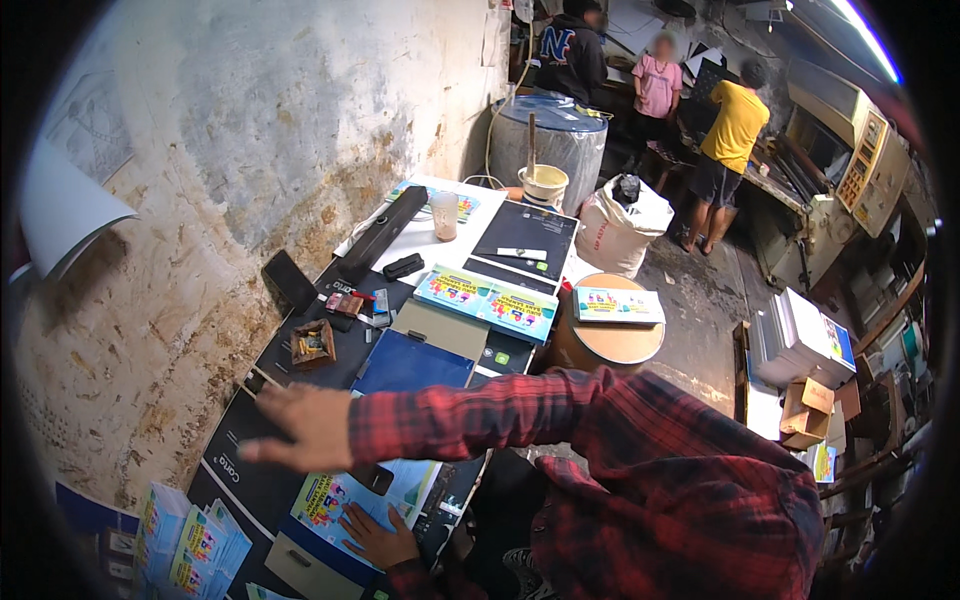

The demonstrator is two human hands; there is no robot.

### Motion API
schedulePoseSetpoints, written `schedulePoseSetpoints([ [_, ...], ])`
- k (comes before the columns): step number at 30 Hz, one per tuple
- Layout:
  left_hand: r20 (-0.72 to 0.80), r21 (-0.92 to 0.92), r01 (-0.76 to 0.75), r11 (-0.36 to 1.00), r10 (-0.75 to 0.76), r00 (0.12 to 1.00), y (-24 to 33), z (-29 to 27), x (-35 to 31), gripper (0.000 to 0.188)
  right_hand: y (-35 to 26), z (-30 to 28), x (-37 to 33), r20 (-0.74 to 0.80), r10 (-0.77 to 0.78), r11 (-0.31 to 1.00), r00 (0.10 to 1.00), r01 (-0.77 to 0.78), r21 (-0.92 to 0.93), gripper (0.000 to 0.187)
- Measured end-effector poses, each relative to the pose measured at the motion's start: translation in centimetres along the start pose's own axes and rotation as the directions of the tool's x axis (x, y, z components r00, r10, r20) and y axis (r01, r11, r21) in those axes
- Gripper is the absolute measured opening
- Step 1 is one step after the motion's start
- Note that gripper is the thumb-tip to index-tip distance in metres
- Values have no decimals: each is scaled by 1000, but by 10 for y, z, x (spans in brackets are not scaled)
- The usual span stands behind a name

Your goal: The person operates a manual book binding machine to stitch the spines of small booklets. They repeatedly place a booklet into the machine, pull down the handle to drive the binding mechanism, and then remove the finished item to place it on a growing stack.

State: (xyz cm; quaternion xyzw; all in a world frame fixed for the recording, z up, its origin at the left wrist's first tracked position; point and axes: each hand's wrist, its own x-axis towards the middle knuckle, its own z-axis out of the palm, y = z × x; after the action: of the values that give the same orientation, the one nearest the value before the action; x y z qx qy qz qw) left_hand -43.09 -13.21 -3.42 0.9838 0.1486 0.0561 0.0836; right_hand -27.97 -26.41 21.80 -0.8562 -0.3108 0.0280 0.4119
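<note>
My left hand [380,538] lies with its fingers spread on a colourful printed booklet cover [325,500] on the table. A small dark flat object [376,480] rests on that cover, close to my right sleeve. My right hand [285,428] is stretched out over the black table covering [235,460], fingers extended, slightly blurred, with nothing seen in it. Its red plaid sleeve crosses above a dark blue board [410,365]. Bundles of printed booklets [195,545] stand at the lower left, beside the wall. A grey-brown board [310,568] sits just below my left hand.
A small wooden box [313,345] of bits, a dark phone-like slab [289,283], a long black device [385,233] and a cup [445,215] occupy the far table. More printed covers [485,300] lie nearby. A round drum [610,340] stands right. Several people are in the background.
</note>
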Motion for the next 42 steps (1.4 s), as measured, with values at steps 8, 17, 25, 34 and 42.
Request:
schedulePoseSetpoints([
  [8,-11,12,-26,1000,26,1000,4,3,-3,72,28,63,-71,306,238,870,922,-63,-489,99],
  [17,-49,-39,-27,999,25,999,2,12,-3,74,113,135,-119,5,-49,929,999,47,-366,103],
  [25,-47,-3,-26,1000,26,999,5,13,-1,75,48,40,-71,113,50,997,992,-57,59,75],
  [34,-103,25,-39,999,41,994,5,13,-3,69,184,85,-77,-291,338,938,895,-347,21,71],
  [42,-34,43,-23,999,24,999,11,6,-1,73,200,98,-85,-144,501,865,853,-498,59,74],
])
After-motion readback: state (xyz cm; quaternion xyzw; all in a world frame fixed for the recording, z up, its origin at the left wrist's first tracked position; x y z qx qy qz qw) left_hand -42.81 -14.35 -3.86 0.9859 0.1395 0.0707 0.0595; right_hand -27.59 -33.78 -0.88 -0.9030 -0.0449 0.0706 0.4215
